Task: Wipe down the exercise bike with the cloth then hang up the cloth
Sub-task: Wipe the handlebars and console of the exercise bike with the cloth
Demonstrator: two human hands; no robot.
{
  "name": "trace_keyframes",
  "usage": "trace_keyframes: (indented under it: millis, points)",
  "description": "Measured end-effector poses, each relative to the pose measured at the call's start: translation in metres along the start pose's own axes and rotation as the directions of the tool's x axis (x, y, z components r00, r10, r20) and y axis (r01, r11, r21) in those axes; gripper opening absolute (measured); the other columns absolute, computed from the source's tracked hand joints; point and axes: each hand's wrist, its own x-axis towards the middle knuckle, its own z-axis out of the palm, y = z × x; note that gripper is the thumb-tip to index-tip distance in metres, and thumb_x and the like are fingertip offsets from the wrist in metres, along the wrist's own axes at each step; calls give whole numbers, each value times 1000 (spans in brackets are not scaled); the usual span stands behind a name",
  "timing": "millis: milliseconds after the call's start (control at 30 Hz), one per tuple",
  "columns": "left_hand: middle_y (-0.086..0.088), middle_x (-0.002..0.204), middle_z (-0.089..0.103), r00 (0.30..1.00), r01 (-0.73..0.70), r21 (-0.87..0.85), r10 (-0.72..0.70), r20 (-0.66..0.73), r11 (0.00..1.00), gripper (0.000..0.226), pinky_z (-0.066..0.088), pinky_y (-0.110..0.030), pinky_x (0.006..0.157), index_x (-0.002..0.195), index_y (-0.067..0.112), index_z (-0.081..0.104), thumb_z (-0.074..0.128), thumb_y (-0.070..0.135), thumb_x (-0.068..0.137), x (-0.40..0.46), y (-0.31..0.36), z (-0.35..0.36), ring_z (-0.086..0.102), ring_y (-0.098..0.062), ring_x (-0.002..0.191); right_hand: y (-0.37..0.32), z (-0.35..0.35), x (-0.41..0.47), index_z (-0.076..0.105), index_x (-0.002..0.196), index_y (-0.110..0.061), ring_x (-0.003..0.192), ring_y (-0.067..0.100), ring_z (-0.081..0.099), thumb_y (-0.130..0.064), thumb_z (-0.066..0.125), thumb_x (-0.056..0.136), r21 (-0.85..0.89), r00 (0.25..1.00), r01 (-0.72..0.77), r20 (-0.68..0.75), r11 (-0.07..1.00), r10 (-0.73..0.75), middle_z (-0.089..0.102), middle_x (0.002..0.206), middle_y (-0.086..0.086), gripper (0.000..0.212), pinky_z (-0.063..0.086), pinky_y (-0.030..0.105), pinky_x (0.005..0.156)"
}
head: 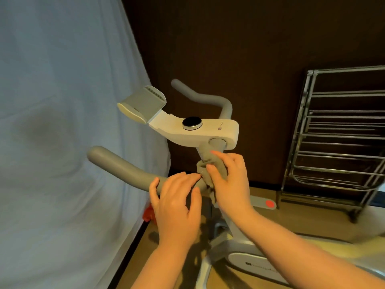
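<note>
Right hand (228,178) wrapped round grey cloth (208,172), pinching it against handlebar stem just under white console (200,132) of exercise bike (239,253). Left hand (177,203) beside it, fingers curled over near grip bar (129,170), fingertips touching cloth edge. Wiping step in progress, probably early: only upper bars reached. Next likely: slide cloth along bars, then down frame. Metal drying rack (337,142) behind at right, a likely hanging spot. Pale sheet (62,122) at left.
</note>
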Motion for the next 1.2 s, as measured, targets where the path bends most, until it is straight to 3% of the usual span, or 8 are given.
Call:
trace_keyframes:
  millis: [167,300,367,533,733,867,1033,1200]
  points:
    - [15,114,66,995,-95,-55,96,18,994,25,30,-21,106,109,25,70,50,29,94,3,-19,-18,52,2,117,-16,-20,18,54,129,-30,112,17,46,-37,52,95,-312,991,-5,123,950,46,46,117,-2,35,47,35,86]
    - [8,117,66,996,-84,-84,84,-8,993,29,41,-37,103,111,18,69,48,30,96,0,-33,-27,54,-7,121,-54,-3,-25,54,125,-30,105,13,38,-40,52,94,-419,926,342,304,841,-224,40,109,-6,33,43,30,80]
    - [7,122,64,999,-49,-45,48,-21,998,31,39,-44,106,115,18,68,49,33,95,-3,-39,-29,50,-8,126,-45,-9,-14,58,122,-31,101,12,37,-48,50,92,-456,913,376,333,806,-238,41,103,-8,35,36,29,80]
    - [5,127,61,989,72,-15,-74,-127,997,29,39,-53,105,118,19,66,54,29,93,-3,-56,-43,48,-12,129,-49,14,-27,67,106,-20,89,17,45,-38,64,86,-509,957,289,137,811,-255,49,92,-3,27,36,31,74]
    - [11,137,53,987,117,-54,-122,-108,992,35,33,-40,112,127,29,57,46,35,95,-10,-56,-41,36,-6,137,-39,18,-29,64,113,-24,91,16,47,-41,54,88,-496,894,443,182,747,-410,53,95,-5,33,31,30,81]
    - [11,135,55,974,163,-122,-180,-141,979,30,31,-36,113,124,32,58,47,31,96,-10,-53,-38,36,-3,137,-44,21,-35,68,108,-22,91,15,41,-35,66,84,-461,949,299,51,836,-311,52,93,-2,28,26,29,77]
    - [13,131,56,949,211,-167,-242,-201,963,27,34,-35,112,119,32,59,48,32,95,-9,-45,-32,39,-4,134,-49,33,-28,67,113,-27,96,13,42,-42,54,87,-405,922,386,188,829,-337,50,96,-7,33,22,26,83]
    - [11,132,56,946,230,-166,-260,-194,959,25,34,-40,112,117,33,60,51,30,94,-9,-42,-32,37,-4,135,-30,5,-35,67,113,-27,98,13,38,-39,60,85,-353,948,313,62,882,-312,49,99,-6,31,18,26,77]
